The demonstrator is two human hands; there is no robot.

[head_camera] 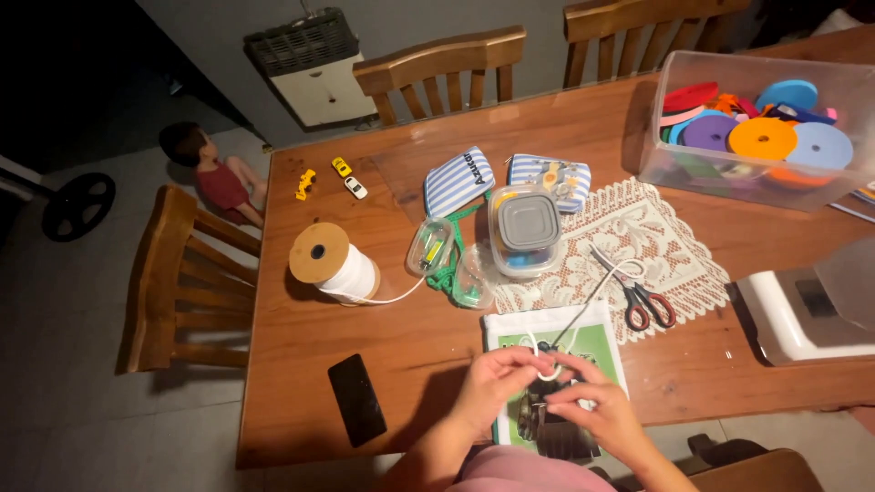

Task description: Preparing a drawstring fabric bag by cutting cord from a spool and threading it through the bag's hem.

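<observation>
Wooden desk (383,337), dim room, grey tiled floor (82,364). Three wooden chairs around it: one at the left side (178,282), two at the far edge. Left hand (497,383) and right hand (597,410) both pinched shut on a loop of white cord (544,369), at the near edge over a green-printed cloth bag (597,337). Cord spool (333,262) sits left of centre, black phone (356,399) near the front. Lace mat (665,237) carries scissors (643,296) and a grey-lidded box (526,228). Clear bin of coloured discs (761,128) far right. Doll (214,173) on the floor; heater (314,68) on the wall.
</observation>
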